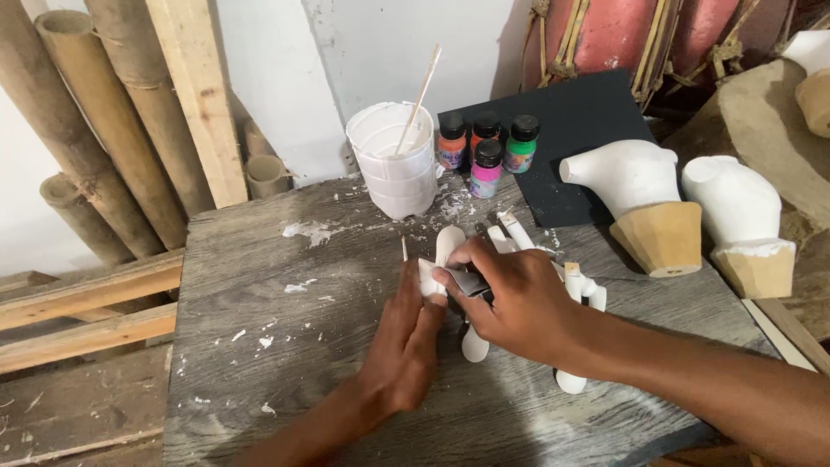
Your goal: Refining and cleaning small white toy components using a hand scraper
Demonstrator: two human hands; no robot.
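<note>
On the grey wooden worktop point(259, 285), the left hand point(405, 342) lies flat, its fingertips pressing a small white plaster piece point(429, 278) down against the boards. The right hand point(519, 298) comes in from four o'clock, its grip clamped on a folded grey strip, seemingly sandpaper point(469, 281), whose end touches the plaster piece. More white plaster pieces point(571, 380) lie under and around the right hand, some poking out at six o'clock of it. A thin stick point(404, 249) lies just beyond the left fingertips.

At twelve o'clock of the hands stands a stack of white plastic cups point(396, 164) with a wooden stick point(419, 99) leaning in it. Just to the right of the cups, four small paint bottles point(487, 147) with black caps stand on a black board point(579, 130). At two o'clock, two white plaster busts point(622, 173) sit on tan wooden bases, side by side. Bamboo poles point(86, 112) lean against the wall at ten o'clock.
</note>
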